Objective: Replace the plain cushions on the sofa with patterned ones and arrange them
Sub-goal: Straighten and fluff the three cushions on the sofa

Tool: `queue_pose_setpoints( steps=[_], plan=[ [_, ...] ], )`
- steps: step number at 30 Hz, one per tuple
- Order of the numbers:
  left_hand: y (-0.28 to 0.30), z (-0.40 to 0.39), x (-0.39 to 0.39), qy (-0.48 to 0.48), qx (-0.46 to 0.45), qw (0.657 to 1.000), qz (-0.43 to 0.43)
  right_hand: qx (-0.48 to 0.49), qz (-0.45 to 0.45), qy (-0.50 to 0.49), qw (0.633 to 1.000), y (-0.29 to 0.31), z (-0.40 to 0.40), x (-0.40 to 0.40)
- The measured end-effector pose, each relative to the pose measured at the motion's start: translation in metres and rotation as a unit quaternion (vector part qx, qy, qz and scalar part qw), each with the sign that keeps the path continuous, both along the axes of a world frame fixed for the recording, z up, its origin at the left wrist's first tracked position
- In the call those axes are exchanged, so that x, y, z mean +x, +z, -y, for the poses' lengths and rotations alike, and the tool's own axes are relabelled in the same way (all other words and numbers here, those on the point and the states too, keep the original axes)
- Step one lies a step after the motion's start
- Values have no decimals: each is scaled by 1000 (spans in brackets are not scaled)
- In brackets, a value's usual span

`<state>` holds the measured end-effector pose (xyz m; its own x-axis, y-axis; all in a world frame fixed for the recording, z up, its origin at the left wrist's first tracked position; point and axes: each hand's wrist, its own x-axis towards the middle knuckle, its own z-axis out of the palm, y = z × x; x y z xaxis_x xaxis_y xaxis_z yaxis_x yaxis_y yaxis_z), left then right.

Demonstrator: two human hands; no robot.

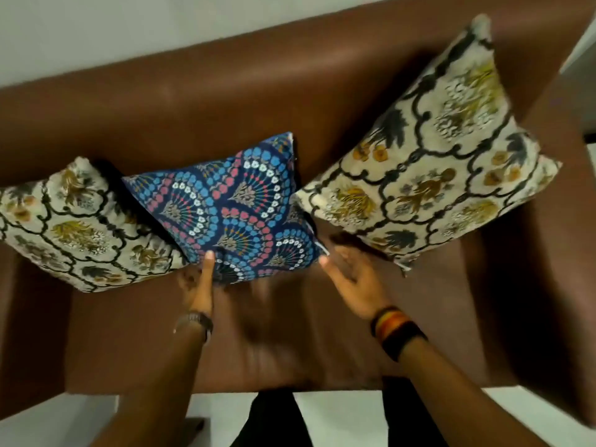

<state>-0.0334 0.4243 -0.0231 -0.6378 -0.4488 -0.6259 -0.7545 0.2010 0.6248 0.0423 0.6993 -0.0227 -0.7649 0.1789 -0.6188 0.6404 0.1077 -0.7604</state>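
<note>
Three patterned cushions lean against the back of the brown sofa (225, 101). A blue cushion (238, 208) with fan-shaped flower motifs stands in the middle. A cream floral cushion (74, 224) lies at the left, partly under the blue one's edge. A larger cream floral cushion (429, 156) leans at the right. My left hand (198, 282) holds the blue cushion's lower left corner, thumb on its face. My right hand (351, 279) is open, fingertips at the blue cushion's lower right corner, just below the right cushion. No plain cushion is in view.
The sofa's armrests rise at the far left (19, 317) and far right (548, 285). The seat (274, 343) in front of the cushions is bare leather. A pale floor (338, 411) and my dark trousers show below the seat's front edge.
</note>
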Motion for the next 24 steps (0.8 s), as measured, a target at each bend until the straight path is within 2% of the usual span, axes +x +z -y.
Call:
queue_pose_setpoints(
  steps=[4,7,10,12,14,18,20,22,24],
  plan=[
    [-13,53,-69,-68,67,995,-28,-60,-5,-88,994,-24,87,-94],
    [-35,77,-91,-88,132,987,9,-28,21,-173,984,-40,130,-135],
    [-56,105,-83,-101,175,978,45,-5,21,-209,978,-31,156,-133],
    [-52,116,-65,-96,248,960,84,13,-8,-182,983,-9,172,-121],
    [-65,130,-45,-53,261,959,98,42,-49,-138,988,15,185,-115],
    [-46,126,-40,35,261,964,41,131,-110,-58,984,45,207,-142],
    [-40,112,-51,46,275,960,19,163,-136,-37,976,52,205,-163],
    [-35,95,-60,43,294,955,19,166,-130,-30,977,50,192,-180],
    [-33,78,-65,36,275,961,21,163,-106,-22,981,47,173,-188]
  ],
)
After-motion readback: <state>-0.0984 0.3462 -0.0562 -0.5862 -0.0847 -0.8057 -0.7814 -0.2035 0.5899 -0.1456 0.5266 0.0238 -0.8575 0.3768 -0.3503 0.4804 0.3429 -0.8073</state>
